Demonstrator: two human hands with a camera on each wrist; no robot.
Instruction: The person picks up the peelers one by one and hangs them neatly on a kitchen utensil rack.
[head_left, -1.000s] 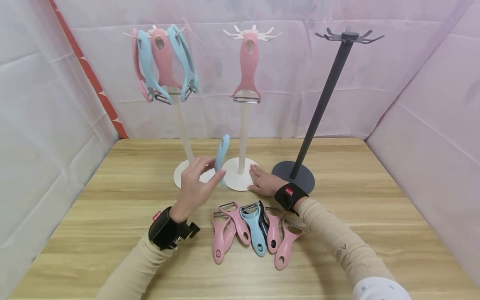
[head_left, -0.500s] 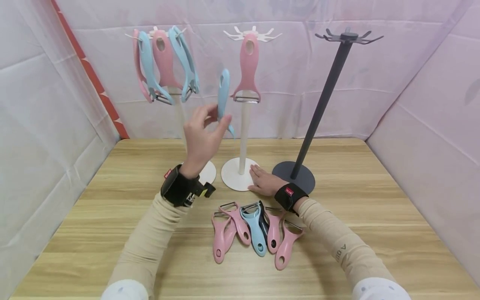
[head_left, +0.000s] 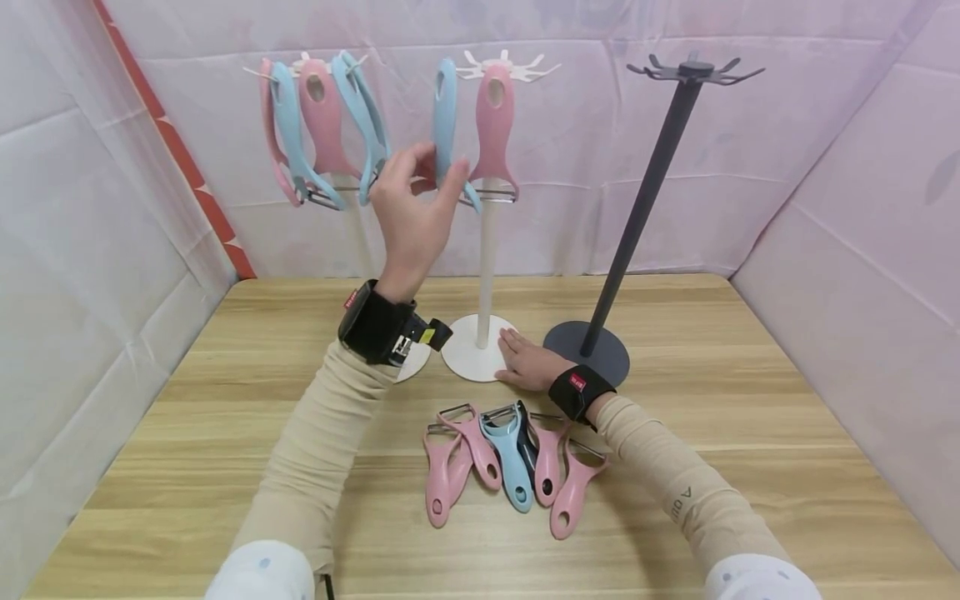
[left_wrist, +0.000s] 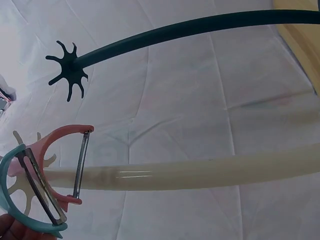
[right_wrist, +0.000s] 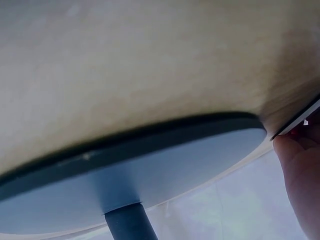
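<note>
My left hand [head_left: 416,208] pinches a light blue vegetable peeler [head_left: 445,112], handle up, beside the left-side hooks of the middle white stand [head_left: 487,258]. Whether its handle hole is around a hook cannot be made out. A pink peeler [head_left: 495,125] hangs from that stand's front. In the left wrist view, the held peeler's blue frame [left_wrist: 4,185] overlaps the pink peeler's frame [left_wrist: 65,131]. Low on the table, my right hand [head_left: 534,367] rests with extended fingers on the right edge of the middle stand's round base [head_left: 467,358].
To the left, another white stand [head_left: 358,237] carries several pink and blue peelers. A black stand [head_left: 648,183] with bare hooks rises at right. Several peelers, pink, blue [head_left: 513,467] and black, lie in a group on the wooden table [head_left: 675,475] in front.
My left hand has raised the blue peeler from near the stand bases up to the middle stand's hooks. My right hand has stayed on the base.
</note>
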